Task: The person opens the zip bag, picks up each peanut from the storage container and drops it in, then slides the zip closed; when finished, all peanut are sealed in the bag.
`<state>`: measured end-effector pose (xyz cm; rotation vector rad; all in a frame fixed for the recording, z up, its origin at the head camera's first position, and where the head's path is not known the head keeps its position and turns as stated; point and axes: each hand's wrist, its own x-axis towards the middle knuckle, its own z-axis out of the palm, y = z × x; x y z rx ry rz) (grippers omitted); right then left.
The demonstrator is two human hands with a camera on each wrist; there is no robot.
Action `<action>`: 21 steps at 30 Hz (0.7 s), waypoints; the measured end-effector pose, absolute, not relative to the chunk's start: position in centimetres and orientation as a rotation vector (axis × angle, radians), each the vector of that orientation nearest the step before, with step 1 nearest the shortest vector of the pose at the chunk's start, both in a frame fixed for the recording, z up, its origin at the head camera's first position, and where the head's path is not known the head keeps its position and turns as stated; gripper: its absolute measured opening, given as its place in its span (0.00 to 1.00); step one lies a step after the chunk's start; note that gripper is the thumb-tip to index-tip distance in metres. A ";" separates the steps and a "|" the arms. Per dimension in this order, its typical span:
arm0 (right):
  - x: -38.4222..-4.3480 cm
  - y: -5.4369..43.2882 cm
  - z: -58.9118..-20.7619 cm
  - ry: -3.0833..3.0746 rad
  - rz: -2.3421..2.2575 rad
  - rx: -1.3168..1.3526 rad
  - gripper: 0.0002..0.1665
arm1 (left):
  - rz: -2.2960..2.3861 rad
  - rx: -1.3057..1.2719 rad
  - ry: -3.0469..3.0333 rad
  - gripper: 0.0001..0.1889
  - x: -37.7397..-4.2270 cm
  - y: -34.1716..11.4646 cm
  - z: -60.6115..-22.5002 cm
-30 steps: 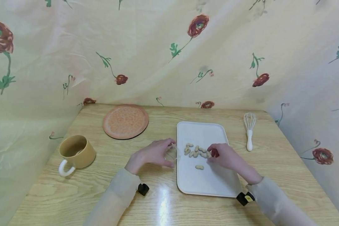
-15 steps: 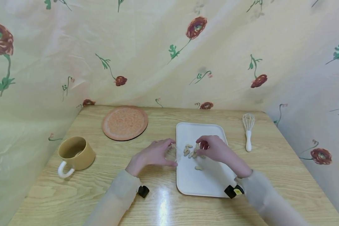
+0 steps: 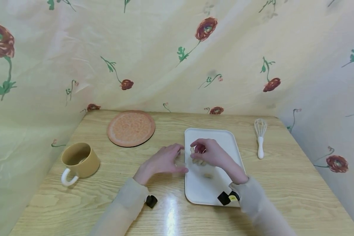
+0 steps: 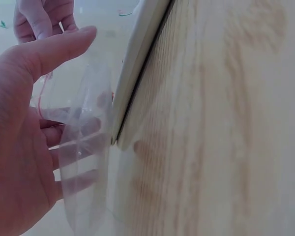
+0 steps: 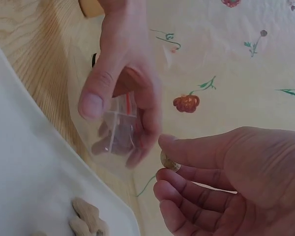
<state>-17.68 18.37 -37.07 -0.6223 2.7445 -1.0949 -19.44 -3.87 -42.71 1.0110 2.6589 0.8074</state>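
Note:
My left hand (image 3: 165,160) holds a clear zip bag (image 4: 83,167) by its mouth, just off the left edge of the white tray (image 3: 194,190). In the right wrist view a red stripe runs along the bag's seal, and the thumb and fingers spread the mouth. My right hand (image 3: 212,152) pinches one unshelled peanut (image 5: 169,161) between thumb and fingertips, close to the bag's mouth. Under that hand several peanuts (image 5: 86,214) lie on the tray, partly hidden in the head view. One peanut (image 3: 207,175) lies apart, nearer the tray's front.
A tan mug (image 3: 84,164) with a white handle stands at the left. Behind it lies a round orange-pink mat (image 3: 131,128). To the tray's right is a white whisk (image 3: 260,141). Flower-patterned cloth (image 3: 153,59) hangs behind the wooden table (image 3: 106,190).
My right hand has moved left across the tray with the peanut in its fingertips, coming close to the bag. The left hand has stayed nearly in place.

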 end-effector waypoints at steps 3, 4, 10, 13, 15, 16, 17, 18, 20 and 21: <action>-17.8 18.0 -37.6 2.731 -1.119 -0.613 0.17 | 0.812 1.003 2.680 0.43 -19.4 -3.8 -42.7; -17.8 18.0 -37.8 2.728 -1.124 -0.608 0.17 | 0.812 0.998 2.684 0.43 -19.4 -3.7 -42.8; -17.7 17.7 -38.3 2.720 -1.148 -0.602 0.17 | 0.814 0.974 2.702 0.42 -19.4 -3.7 -42.9; -17.7 17.5 -38.4 2.713 -1.159 -0.623 0.17 | 0.817 0.973 2.710 0.41 -19.5 -3.7 -43.0; -17.7 17.4 -38.5 2.709 -1.164 -0.636 0.16 | 0.817 0.975 2.714 0.41 -19.5 -3.7 -43.1; -17.8 17.3 -38.5 2.706 -1.165 -0.641 0.16 | 0.818 0.976 2.715 0.40 -19.6 -3.7 -43.1; -17.8 17.2 -38.5 2.707 -1.163 -0.645 0.16 | 0.818 0.978 2.717 0.40 -19.6 -3.7 -43.1; -17.8 17.2 -38.5 2.708 -1.161 -0.649 0.16 | 0.814 0.980 2.719 0.40 -19.6 -3.7 -43.1; -17.8 17.1 -38.5 2.709 -1.159 -0.642 0.17 | 0.810 0.979 2.720 0.40 -19.7 -3.8 -43.2; -17.8 17.1 -38.5 2.710 -1.158 -0.638 0.17 | 0.809 0.977 2.720 0.40 -19.7 -3.9 -43.2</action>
